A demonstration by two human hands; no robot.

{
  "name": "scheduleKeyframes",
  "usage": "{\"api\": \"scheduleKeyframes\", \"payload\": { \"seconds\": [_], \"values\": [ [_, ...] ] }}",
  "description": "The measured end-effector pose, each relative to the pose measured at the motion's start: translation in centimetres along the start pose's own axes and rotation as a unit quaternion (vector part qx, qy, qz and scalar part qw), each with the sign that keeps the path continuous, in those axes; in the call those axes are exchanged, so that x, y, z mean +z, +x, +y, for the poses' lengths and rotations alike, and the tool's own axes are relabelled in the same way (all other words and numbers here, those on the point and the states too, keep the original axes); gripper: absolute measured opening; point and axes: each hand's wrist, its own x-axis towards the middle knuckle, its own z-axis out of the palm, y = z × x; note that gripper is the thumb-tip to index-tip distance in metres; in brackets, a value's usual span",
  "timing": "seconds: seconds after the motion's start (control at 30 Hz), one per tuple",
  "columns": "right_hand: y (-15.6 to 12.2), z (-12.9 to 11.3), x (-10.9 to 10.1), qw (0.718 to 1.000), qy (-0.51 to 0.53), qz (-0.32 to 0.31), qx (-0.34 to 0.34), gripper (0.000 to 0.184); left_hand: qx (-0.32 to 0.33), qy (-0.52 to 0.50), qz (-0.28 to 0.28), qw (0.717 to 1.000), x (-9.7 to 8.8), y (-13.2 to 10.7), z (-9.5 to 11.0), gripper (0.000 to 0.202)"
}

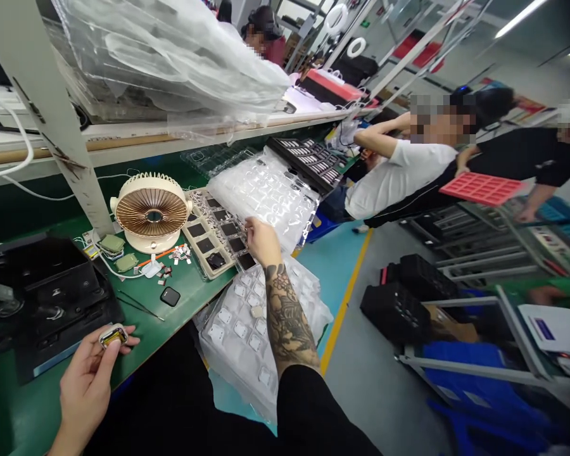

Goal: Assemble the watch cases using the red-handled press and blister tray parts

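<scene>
My left hand [83, 386] is at the lower left, over the bench edge, and holds a small rectangular metal casing [113, 336] with a gold-coloured inside between its fingers. My right hand [262, 242], on a tattooed forearm, reaches to the corner of a beige tray [213, 237] holding black square parts; its fingertips are at one square. A clear blister tray [247, 335] with white-backed pieces lies under that forearm. Another clear blister stack [266, 196] lies beyond the hand. A black square device [170, 296] and tweezers [140, 307] rest on the green bench mat [204, 297].
A cream desk fan [151, 212] stands on the bench beside a white shelf post [61, 120]. A black case [42, 297] sits at the left. Co-workers [399, 171] stand at the right, one holding a red tray [481, 188]. Black crates [394, 310] and metal racks [484, 247] occupy the floor.
</scene>
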Motion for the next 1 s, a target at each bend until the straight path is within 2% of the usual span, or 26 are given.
{"api": "scheduleKeyframes", "payload": {
  "seconds": [0.2, 0.37, 0.63, 0.77, 1.0],
  "values": [
    [3.5, 0.1, 0.1, 0.995, -0.071, -0.05, -0.041, 0.045, 0.0, -0.005, -0.012, 1.0, 0.2, 0.2, -0.2, 0.04],
    [4.2, -0.5, 0.1, 0.989, -0.114, -0.077, -0.058, 0.037, -0.003, -0.053, -0.001, 0.999, 0.6, 0.3, 1.2, 0.039],
    [4.4, 0.1, 2.5, 0.996, -0.076, -0.004, -0.048, 0.043, -0.031, -0.179, -0.023, 0.983, -0.6, 1.7, 0.8, 0.039],
    [4.5, 0.7, 3.0, 0.996, -0.067, 0.034, -0.044, 0.041, -0.03, -0.179, -0.04, 0.983, -0.8, 1.6, 0.8, 0.035],
    [3.4, 0.2, 3.0, 0.986, -0.144, 0.038, -0.071, 0.038, -0.023, -0.131, -0.034, 0.991, -0.6, 0.8, 0.5, 0.036]
  ]
}}
